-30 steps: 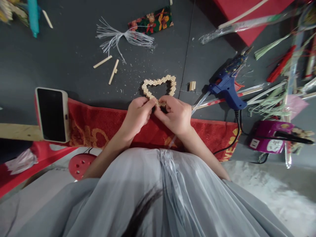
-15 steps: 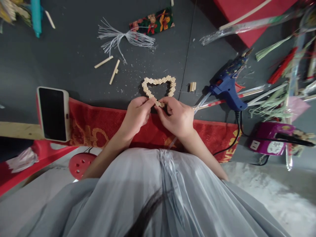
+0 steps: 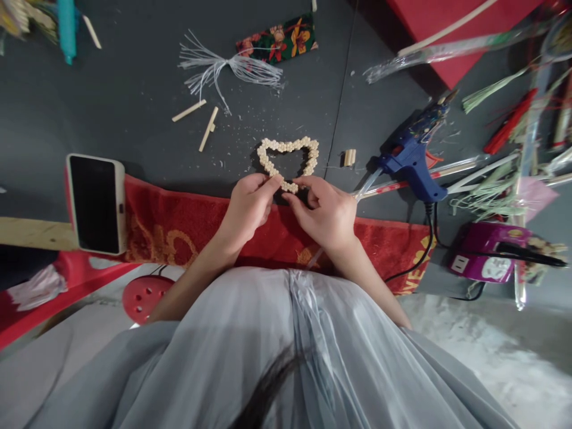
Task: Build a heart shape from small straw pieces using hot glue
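A cream heart-shaped ring of small bead-like pieces [image 3: 313, 156] lies at the table's near side, its point toward me. My left hand [image 3: 252, 205] is closed in a pinch on its lower left side. At the lower right, my right hand [image 3: 324, 208] has curled fingers, with thumb and forefinger tips on either side of the point. The palm hides the rest of those fingers. To the right, a small bundle of short pale sticks [image 3: 350, 157] rests near a blue glue gun [image 3: 413, 161].
A red towel [image 3: 179, 220] runs along the near edge under my wrists, with a phone [image 3: 99, 205] at its left end. Beyond are white strands [image 3: 227, 62], a floral strip [image 3: 279, 40] and loose sticks [image 3: 208, 129]. A purple box [image 3: 487, 253] and cords crowd the right.
My right hand has shifted slightly right, showing more of the heart's point. My left hand and the heart stay almost where they were.
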A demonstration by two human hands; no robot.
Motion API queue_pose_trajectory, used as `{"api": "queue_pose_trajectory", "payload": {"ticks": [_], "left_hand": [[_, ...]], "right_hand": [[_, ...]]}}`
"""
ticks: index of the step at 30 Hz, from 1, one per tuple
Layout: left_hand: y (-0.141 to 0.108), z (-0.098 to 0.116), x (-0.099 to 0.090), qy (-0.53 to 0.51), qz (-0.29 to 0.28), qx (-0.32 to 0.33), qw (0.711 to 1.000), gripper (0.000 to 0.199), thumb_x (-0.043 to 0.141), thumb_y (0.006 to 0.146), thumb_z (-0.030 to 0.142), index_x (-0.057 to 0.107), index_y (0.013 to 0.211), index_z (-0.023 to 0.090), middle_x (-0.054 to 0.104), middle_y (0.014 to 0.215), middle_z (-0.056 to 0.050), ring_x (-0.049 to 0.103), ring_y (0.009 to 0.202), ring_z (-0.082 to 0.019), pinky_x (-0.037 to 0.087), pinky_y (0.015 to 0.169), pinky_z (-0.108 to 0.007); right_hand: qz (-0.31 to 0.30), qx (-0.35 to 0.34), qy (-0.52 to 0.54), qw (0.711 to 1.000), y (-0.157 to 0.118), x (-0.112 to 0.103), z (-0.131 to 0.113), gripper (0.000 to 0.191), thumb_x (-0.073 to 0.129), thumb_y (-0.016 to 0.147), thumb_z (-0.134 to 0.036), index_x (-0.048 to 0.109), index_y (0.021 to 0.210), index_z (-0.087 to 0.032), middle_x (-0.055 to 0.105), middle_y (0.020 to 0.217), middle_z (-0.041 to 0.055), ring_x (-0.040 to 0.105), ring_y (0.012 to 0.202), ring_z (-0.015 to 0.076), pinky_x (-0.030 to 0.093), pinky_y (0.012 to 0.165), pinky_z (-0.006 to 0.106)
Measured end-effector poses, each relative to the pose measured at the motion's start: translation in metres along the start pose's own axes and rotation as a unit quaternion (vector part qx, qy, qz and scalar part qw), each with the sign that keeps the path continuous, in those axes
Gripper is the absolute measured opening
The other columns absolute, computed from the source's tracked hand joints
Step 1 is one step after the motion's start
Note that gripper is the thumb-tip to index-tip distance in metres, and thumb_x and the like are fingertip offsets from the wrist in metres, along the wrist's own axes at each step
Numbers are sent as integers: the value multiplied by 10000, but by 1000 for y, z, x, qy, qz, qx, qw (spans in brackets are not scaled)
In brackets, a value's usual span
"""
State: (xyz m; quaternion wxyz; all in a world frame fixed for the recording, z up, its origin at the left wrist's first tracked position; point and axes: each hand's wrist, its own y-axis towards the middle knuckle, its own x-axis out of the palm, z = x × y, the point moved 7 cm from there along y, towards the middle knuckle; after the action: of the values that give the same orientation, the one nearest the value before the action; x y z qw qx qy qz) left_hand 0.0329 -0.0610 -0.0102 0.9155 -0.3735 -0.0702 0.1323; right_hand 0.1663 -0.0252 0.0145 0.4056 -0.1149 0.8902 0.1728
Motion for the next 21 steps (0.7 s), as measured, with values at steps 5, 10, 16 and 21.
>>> {"api": "queue_pose_trajectory", "payload": {"ticks": [5,10,16,21], "left_hand": [[1,-2,-2,8,3,3,1000,387,569,914,311,342,616,211,277,446,105,239,338,-21,164,328,-167],[1,-2,-2,16,-2,12,1000,396,571,909,317,334,609,212,282,451,101,249,345,-23,176,333,-167],[1,-2,-2,9,0,8,1000,379,565,907,303,336,619,216,278,454,104,241,345,-25,158,330,-173],[1,-2,-1,6,-1,7,1000,347,570,901,298,380,624,209,291,445,105,241,340,-26,171,324,-174]], "right_hand": [[-13,-10,-3,1000,-1,2,1,264,558,928,-419,701,871,-205,553,549,-38,448,474,104,339,521,227],[-11,-34,2,999,-1,2,-1,239,557,919,-375,698,836,-201,534,531,-36,428,460,99,324,499,220],[8,-40,15,999,0,-1,-4,198,602,887,-348,692,823,-183,568,555,-39,437,462,90,324,495,221],[-22,2,-12,1000,4,4,-4,237,586,867,-416,696,894,-207,610,612,-32,487,508,105,354,534,231]]}}
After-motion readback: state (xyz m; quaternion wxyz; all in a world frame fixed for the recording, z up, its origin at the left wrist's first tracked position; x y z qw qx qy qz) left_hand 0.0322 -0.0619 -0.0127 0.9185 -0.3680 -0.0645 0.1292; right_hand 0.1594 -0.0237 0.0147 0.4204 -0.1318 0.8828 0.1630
